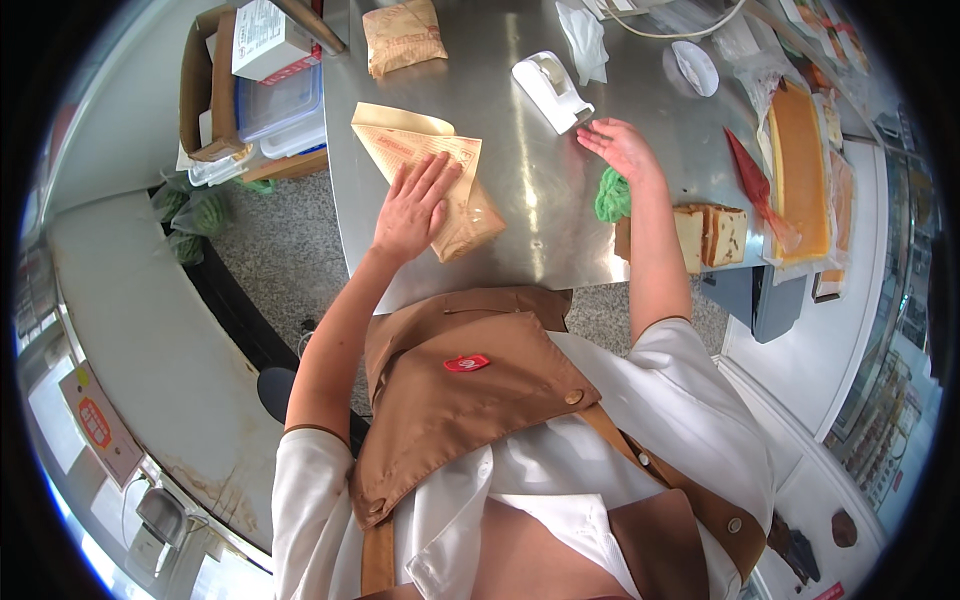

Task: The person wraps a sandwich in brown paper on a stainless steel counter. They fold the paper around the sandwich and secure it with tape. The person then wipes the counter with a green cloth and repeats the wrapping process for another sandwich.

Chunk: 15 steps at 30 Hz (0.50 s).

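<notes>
My left hand [418,201] lies flat over a printed paper wrapper [457,176], holding it down on the steel table [487,82]. The wrapper's upper flap stands partly unfolded, and its lower end is folded round contents I cannot see. My right hand [621,150] is at the cutter end of a white tape dispenser [551,90], fingertips right beside or touching it. Whether a strip of tape is between those fingers is too small to tell. Farther back on the table sits another paper-wrapped package [405,36].
A green cloth-like bundle [613,196] and sliced bread [724,235] lie near my right forearm. Beyond are a red-filled piping bag [746,169] and a long cake slab [801,172]. Boxes and plastic containers [277,105] stand left of the table. White paper [583,41] lies behind the dispenser.
</notes>
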Available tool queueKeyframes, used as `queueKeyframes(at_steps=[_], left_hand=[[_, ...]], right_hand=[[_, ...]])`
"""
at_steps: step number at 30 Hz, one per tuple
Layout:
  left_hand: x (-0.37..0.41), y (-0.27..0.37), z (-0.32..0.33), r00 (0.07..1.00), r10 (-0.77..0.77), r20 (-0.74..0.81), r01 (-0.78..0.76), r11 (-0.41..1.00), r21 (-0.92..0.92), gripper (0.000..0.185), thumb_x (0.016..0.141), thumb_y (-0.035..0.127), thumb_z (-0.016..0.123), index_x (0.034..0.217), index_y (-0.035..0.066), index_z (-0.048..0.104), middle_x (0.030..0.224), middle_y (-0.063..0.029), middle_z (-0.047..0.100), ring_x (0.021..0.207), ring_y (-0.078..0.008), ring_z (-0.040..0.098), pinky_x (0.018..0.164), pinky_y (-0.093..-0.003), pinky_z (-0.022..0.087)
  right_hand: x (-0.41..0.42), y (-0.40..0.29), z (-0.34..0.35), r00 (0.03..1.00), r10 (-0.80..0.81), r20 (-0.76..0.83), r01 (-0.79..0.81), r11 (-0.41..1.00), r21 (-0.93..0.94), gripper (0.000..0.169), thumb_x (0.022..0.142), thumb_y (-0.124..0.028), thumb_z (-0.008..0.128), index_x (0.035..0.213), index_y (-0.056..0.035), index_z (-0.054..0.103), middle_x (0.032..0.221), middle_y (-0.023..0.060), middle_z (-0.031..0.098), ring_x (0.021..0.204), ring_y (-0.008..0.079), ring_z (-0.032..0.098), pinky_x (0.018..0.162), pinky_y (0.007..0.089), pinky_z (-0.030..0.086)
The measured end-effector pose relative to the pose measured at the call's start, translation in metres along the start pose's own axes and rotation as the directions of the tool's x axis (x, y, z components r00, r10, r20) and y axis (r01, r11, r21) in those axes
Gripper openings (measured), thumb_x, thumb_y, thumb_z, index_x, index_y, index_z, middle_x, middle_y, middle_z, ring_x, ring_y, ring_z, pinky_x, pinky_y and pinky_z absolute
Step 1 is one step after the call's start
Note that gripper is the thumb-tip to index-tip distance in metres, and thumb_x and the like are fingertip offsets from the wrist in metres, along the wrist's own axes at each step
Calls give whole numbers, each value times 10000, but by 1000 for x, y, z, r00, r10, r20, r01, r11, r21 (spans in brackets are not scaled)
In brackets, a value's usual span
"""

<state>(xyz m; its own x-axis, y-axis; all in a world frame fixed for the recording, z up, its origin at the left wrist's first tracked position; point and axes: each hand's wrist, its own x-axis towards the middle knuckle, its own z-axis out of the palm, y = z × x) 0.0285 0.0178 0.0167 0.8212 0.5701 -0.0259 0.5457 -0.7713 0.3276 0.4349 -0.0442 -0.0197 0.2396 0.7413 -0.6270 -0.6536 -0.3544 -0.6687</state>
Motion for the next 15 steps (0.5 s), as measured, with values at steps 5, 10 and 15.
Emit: queueKeyframes(at_steps=[5, 10, 15], left_hand=[[-1, 0, 2, 1000, -7, -1, 7, 1000, -5, 552, 1009, 226, 403, 1557, 199, 346, 1633, -32, 287, 1514, -224, 240, 1251, -475, 153], [-2, -1, 5, 1000, 2, -11, -2, 1000, 19, 560, 1010, 238, 405, 1565, 215, 331, 1635, -26, 283, 1513, -220, 242, 1257, -456, 148], [-4, -3, 4, 998, 18, -55, -15, 999, 50, 565, 1009, 243, 414, 1568, 216, 333, 1637, -30, 280, 1512, -223, 247, 1254, -457, 150]], right_hand=[[4, 2, 13, 980, -18, -197, -62, 918, -391, 101, 968, -63, 612, 960, 32, 577, 991, 143, 626, 926, 235, 665, 837, 377, 600], [-19, 19, 15, 965, -130, -228, -34, 800, -599, 134, 988, -170, 624, 1060, -57, 615, 965, 29, 639, 860, 120, 644, 699, 259, 536], [-65, 34, 102, 956, 61, 287, 102, 849, -519, 147, 1001, -209, 612, 1028, -64, 604, 926, 6, 616, 807, 99, 606, 726, 257, 495]])
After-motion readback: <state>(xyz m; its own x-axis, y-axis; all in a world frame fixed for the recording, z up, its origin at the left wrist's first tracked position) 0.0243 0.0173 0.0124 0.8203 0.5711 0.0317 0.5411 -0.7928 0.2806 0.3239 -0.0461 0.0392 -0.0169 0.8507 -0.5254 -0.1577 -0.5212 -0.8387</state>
